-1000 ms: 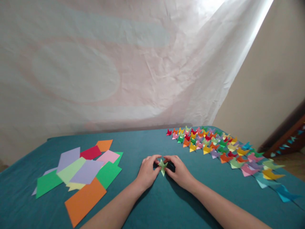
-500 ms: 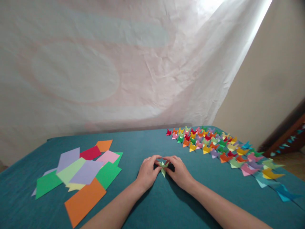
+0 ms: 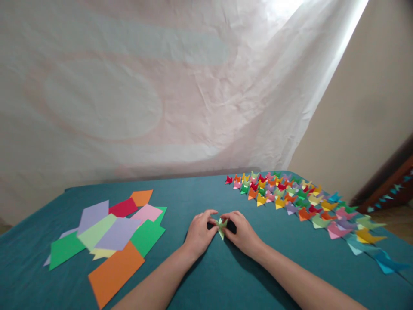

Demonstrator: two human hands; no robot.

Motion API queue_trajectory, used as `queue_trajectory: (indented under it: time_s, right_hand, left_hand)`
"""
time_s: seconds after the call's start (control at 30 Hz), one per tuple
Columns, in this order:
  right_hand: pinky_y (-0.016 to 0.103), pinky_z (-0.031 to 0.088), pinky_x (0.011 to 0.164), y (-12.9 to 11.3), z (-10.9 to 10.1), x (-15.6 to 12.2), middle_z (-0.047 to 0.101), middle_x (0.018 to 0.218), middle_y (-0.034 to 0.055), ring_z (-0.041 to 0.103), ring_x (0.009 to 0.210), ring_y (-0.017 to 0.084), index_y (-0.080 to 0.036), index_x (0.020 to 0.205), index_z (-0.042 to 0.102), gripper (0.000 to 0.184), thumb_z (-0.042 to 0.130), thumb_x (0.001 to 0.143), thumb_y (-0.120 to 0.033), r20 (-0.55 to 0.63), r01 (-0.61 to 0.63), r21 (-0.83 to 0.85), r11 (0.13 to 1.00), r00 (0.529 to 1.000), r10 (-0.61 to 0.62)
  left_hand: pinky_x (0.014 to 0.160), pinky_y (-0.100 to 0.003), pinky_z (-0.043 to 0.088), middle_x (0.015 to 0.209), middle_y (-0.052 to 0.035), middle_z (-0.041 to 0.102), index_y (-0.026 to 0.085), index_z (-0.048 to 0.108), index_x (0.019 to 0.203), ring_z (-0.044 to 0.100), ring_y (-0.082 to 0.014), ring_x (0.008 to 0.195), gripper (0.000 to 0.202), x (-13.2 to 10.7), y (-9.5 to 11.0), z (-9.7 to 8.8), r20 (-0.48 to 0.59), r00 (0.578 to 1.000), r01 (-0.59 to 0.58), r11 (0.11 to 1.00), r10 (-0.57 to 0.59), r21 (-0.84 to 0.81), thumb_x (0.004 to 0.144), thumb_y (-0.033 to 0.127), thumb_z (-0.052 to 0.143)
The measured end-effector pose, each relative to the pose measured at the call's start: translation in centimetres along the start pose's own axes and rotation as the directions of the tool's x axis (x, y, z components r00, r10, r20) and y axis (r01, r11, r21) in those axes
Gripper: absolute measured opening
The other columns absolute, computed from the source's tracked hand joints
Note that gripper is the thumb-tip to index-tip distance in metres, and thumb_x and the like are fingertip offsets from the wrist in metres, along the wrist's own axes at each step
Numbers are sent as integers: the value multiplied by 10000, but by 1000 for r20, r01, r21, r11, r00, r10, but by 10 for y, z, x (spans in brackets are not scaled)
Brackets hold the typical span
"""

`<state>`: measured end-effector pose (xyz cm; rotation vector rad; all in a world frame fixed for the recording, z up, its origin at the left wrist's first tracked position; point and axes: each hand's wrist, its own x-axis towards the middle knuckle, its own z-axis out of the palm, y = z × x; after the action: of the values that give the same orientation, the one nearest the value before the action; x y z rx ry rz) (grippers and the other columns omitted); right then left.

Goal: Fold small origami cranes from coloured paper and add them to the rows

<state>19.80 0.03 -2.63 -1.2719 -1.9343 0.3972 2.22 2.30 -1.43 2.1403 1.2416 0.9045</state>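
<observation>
I see the light-green folded paper (image 3: pixel 221 228) between the two hands, over the teal cloth (image 3: pixel 206 280): the right hand (image 3: pixel 242 234) pinches it, the left hand (image 3: pixel 200 233) puts a thumb to its edge, but I can't tell from here whether that grip is closed. Flat coloured sheets (image 3: pixel 116 234) overlap left of the folded paper; rows of paper birds (image 3: pixel 306 214) stand to its right.

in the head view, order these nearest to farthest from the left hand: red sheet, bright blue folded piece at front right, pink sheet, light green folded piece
1. Light green folded piece: right by the left hand
2. Pink sheet: left, among loose sheets
3. Red sheet: farther left
4. Bright blue folded piece: far right, front
</observation>
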Motion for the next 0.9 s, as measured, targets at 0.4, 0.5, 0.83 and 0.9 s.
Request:
queue_trajectory:
  time_s: [0.4, 0.5, 0.83, 0.9]
  right_hand:
    - [401, 407, 889, -8, -9, -3, 601, 1084, 75, 525, 1023, 238, -238, 1161, 568, 497, 684, 679, -218, 107, -41, -30, 999, 993, 44]
    - [402, 399, 893, -10, -11, -4, 585, 1100, 87, 515, 1034, 244, -233, 1194, 552, 551, 711, 671, -303, 129, -39, -50, 998, 991, 45]
    - [368, 421, 873, -2, -9, -2, 608, 1022, 69, 538, 983, 213, -205, 1005, 605, 265, 646, 754, -278, 7, 13, 105, 994, 1000, -13]
    - [352, 434, 842, 0, -8, -1, 615, 943, 58, 552, 927, 200, -202, 875, 627, 100, 600, 783, -227, -16, 0, 109, 994, 1000, 2]
  left_hand:
    - [886, -354, 398, 961, -24, 638, 212, 524, 1157, 564, -215, 956, 513, -2, 1, 0, 16, 999, -49, 996, 48, 74, 660, 107, 597]
    - [906, -350, 394, 976, -23, 629, 212, 515, 1163, 555, -205, 966, 575, -1, -1, -1, 18, 999, -48, 997, 47, 62, 617, 31, 521]
    - [915, -336, 420, 955, -20, 643, 189, 527, 1094, 582, -159, 950, 563, 4, -7, 1, -80, 997, 6, 995, -14, -105, 598, -50, 408]
    - [911, -337, 423, 950, -23, 644, 188, 533, 1087, 583, -162, 943, 546, 4, -6, 0, -84, 996, 5, 994, -14, -105, 606, -44, 420]
